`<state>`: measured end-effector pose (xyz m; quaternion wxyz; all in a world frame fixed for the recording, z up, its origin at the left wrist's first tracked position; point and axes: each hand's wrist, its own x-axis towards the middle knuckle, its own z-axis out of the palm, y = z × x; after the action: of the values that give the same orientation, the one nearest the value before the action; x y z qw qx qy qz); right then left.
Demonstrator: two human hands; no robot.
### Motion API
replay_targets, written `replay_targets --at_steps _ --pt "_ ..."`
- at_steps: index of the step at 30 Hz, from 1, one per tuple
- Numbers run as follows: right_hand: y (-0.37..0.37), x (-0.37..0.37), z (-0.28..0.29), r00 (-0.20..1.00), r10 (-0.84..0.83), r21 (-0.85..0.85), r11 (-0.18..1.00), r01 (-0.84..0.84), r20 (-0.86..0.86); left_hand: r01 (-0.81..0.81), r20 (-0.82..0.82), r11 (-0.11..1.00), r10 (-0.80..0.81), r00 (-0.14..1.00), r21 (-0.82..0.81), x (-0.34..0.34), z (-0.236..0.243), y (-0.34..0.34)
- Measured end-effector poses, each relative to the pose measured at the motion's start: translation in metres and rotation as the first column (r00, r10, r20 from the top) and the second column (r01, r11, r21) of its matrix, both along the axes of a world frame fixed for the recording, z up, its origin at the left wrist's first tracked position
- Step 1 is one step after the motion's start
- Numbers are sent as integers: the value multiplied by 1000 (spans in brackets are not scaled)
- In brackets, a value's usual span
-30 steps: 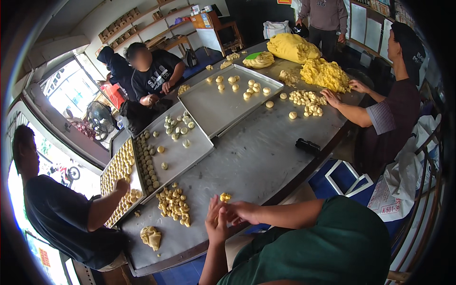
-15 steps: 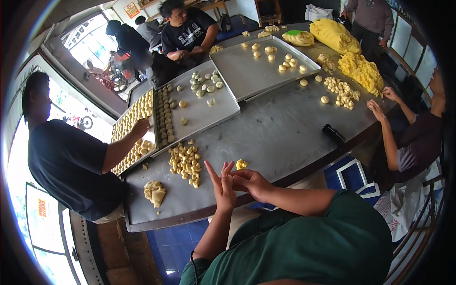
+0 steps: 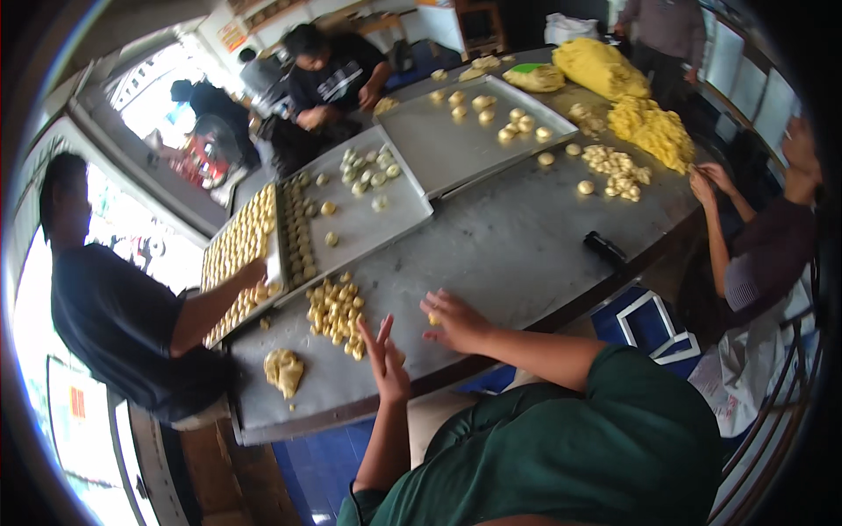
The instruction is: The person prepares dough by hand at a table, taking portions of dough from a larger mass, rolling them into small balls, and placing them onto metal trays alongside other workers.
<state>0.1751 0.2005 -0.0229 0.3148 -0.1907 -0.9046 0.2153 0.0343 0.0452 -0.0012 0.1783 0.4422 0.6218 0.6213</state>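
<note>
My left hand (image 3: 386, 361) is raised at the table's near edge, fingers stretched out and apart; its palm is partly hidden, so I cannot tell if anything lies there. My right hand (image 3: 456, 324) is spread flat just above a small yellow crumbly lump (image 3: 433, 320), mostly covered by the fingers. Whether the fingertips touch the lump I cannot make out. Beside my left hand lies a heap of small pale dough pieces (image 3: 333, 307). Further left is a larger soft dough lump (image 3: 283, 372).
A co-worker's hand (image 3: 254, 273) reaches over a tray of rounded dough balls (image 3: 241, 250). Two more metal trays (image 3: 421, 131) hold scattered balls. At the far right are a yellow crumbly mound (image 3: 649, 131), dough pieces (image 3: 618, 171) and another person's hands (image 3: 710, 182). A black object (image 3: 605, 248) lies near the edge.
My hands have parted: the right has moved off the left and spread over the yellow lump. The left stays raised with fingers stretched. The whole view has shifted slightly.
</note>
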Motion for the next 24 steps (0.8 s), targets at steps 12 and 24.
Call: replay_targets --at_steps 12,24 --pt "23 46 -18 970 240 5 971 -241 35 -318 -610 786 -93 787 -531 -18 47 12" --pt "34 47 -16 991 108 0 994 -109 76 -536 -731 726 68 679 -431 -32 25 -29"
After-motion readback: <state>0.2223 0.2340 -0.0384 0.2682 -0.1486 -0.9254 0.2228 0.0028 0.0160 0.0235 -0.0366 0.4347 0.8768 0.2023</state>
